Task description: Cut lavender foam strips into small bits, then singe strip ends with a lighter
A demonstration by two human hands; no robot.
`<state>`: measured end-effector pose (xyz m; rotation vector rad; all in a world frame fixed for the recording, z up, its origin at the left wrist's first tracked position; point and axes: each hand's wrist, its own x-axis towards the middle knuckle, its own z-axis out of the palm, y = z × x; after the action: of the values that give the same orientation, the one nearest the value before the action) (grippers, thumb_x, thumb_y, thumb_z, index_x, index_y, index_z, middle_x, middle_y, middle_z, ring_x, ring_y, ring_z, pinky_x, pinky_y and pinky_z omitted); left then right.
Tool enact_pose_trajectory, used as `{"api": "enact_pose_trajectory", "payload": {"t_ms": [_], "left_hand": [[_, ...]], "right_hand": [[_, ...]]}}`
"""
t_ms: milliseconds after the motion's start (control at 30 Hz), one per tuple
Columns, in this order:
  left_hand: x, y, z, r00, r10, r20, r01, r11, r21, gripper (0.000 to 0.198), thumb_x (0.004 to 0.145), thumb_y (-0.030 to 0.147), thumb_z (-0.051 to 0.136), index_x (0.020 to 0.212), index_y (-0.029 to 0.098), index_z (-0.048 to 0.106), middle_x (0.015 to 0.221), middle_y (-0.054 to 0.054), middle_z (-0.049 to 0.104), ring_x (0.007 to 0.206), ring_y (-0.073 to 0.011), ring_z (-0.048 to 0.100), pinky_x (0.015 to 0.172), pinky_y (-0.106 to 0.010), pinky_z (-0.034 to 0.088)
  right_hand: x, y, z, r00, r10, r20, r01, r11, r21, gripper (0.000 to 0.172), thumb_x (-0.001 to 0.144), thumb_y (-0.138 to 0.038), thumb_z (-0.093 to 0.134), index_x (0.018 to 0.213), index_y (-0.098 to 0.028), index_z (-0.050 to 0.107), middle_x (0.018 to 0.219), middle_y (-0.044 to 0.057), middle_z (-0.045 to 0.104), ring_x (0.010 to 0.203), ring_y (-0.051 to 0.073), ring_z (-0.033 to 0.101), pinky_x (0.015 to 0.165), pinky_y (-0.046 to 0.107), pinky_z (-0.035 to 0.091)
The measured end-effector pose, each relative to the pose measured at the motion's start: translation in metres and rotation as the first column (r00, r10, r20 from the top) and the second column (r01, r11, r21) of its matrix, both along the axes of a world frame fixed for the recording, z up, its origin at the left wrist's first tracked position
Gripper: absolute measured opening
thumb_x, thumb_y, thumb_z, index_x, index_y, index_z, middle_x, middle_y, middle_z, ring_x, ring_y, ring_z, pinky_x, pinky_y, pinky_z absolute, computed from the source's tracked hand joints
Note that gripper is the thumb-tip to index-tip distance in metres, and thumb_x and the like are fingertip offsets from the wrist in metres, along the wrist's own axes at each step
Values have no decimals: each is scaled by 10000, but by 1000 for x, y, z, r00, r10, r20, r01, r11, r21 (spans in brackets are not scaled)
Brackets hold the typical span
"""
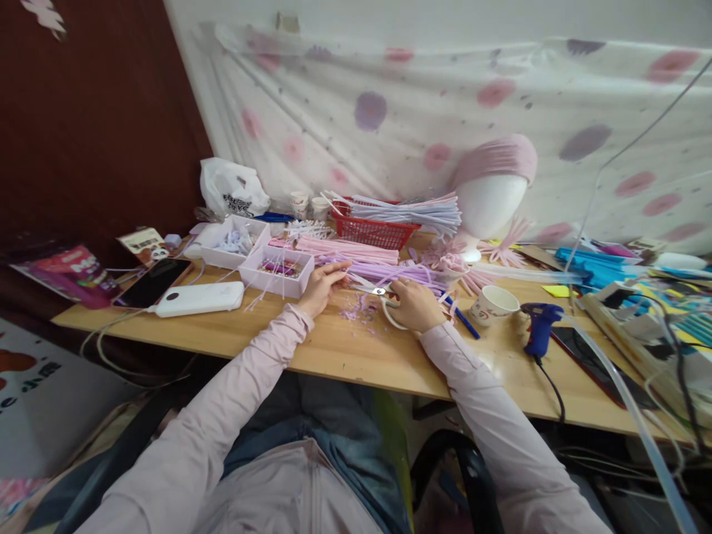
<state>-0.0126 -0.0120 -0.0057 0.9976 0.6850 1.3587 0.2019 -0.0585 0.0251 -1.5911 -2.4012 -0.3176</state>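
Note:
My right hand (414, 302) is closed around the handles of a pair of scissors (379, 291), whose blades point left toward my other hand. The fingers of my left hand (325, 288) are pinched together near the blade tips; whatever small piece they hold is too fine to make out. Just behind both hands lies a bundle of purple pipe cleaners (409, 273), with pink pipe cleaners (348, 249) beyond it. Purple fuzz scraps (360, 307) are scattered on the wooden table (356, 348) below the scissors.
White boxes (278, 273) of small parts sit left, beside a white power bank (199, 298). A red basket (372, 231) of pale stems and a foam head (489, 200) stand behind. To the right are a paper cup (495, 304), a blue glue gun (538, 326) and a phone (601, 363).

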Motion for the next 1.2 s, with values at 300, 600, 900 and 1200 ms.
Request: {"api": "enact_pose_trajectory", "payload": {"t_ms": [300,600,900,1200], "left_hand": [[1,-1,4,1000,20,16,-20,1000,-20,269,579,192,687,842,135,707,602,1,641,533,-87,552,584,-234,450],[0,0,2,1000,21,10,-20,1000,-9,274,604,178,659,874,141,685,621,8,629,550,-89,555,619,-247,449],[4,2,1,995,99,29,-98,995,-31,202,561,215,730,701,144,603,626,18,626,557,-86,562,604,-234,442],[4,3,1,994,97,51,-94,994,-57,205,567,234,742,677,136,598,619,10,624,569,-87,571,651,-253,467]], "right_hand": [[-2,-3,2,998,-61,23,61,998,-21,237,784,-400,504,758,-186,603,760,68,644,666,174,541,569,281,241],[-3,-4,5,996,-72,52,75,996,-43,240,778,-401,504,743,-190,613,758,71,655,656,176,545,556,280,226],[-2,-3,5,993,-97,69,100,994,-45,252,781,-399,493,744,-189,626,758,82,661,657,184,557,551,287,229],[-5,-5,9,991,-106,77,110,992,-57,232,781,-353,480,739,-183,632,745,88,663,657,180,561,554,282,241]]}}
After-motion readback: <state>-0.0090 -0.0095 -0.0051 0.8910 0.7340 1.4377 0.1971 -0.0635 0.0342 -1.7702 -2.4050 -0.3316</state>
